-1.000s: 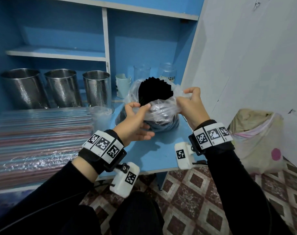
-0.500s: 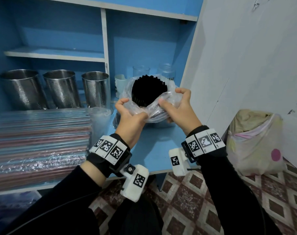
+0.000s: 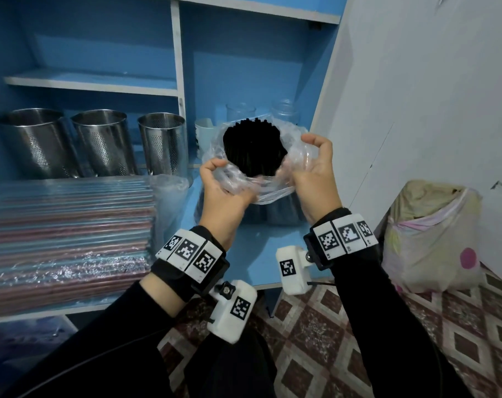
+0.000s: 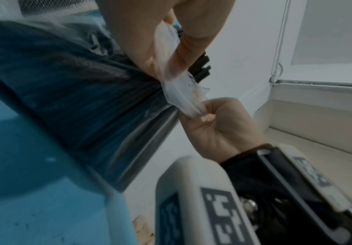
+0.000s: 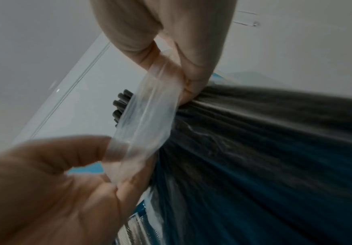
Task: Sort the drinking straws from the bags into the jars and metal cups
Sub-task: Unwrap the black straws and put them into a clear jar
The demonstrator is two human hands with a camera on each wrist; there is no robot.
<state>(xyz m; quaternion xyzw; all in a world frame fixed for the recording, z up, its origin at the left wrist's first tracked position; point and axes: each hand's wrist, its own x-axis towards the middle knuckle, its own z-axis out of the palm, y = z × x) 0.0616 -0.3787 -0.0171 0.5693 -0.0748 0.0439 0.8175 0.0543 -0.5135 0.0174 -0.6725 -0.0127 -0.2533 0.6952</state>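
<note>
Blue counter [image 3: 261, 254] up front, and I've got my left hand [image 3: 219, 193] and right hand [image 3: 315, 170] pinching the clear bag's [image 3: 295, 156] rim at 9 and 3 o'clock, probably to expose the upright black straws [image 3: 254, 149] for grabbing.

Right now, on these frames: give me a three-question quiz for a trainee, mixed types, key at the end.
1. True or false: the black straws stand with their ends poking out of the open clear bag.
2. How many metal cups stand in a row on the shelf?
A) two B) three C) five
3. Fill in: the left hand and right hand each pinch the bag's ____.

Key
1. True; the bag is pulled open around the straw ends.
2. B; three perforated cups, all without straws as far as the head view shows.
3. Rim; both wrist views show the film held between thumb and fingers.
</note>
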